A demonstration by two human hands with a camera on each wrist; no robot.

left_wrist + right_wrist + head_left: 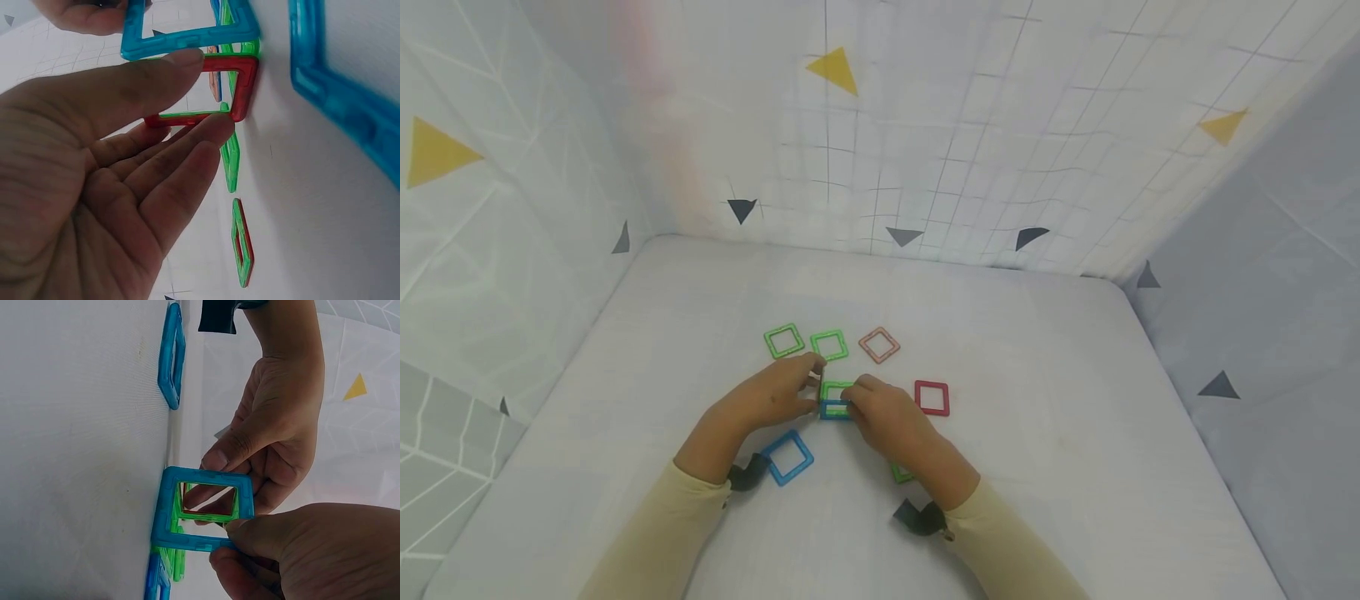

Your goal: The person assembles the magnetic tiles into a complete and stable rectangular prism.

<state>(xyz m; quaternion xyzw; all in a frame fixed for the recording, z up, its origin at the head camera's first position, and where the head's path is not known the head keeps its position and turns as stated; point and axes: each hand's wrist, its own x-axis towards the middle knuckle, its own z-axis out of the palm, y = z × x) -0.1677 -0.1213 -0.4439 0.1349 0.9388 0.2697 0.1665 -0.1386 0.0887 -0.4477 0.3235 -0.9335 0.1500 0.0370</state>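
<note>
My left hand [775, 393] pinches a red square frame tile [247, 87] between thumb and fingers, with a green edge showing against it. That tile stands upright at the left side of a green square tile [838, 385] lying on the table. My right hand [887, 417] pinches a blue square frame tile [164, 512] by one side. The blue tile stands on edge at the near side of the green one. In the left wrist view the red and blue tiles meet at a corner; whether they touch cannot be told.
Two green tiles, one [780, 330] left of the other [828, 334], and an orange tile [869, 336] lie behind the hands. A red tile [932, 384] lies to the right, a blue tile [797, 470] near the left wrist. Beneath the right forearm, a green tile [901, 475] is partly hidden.
</note>
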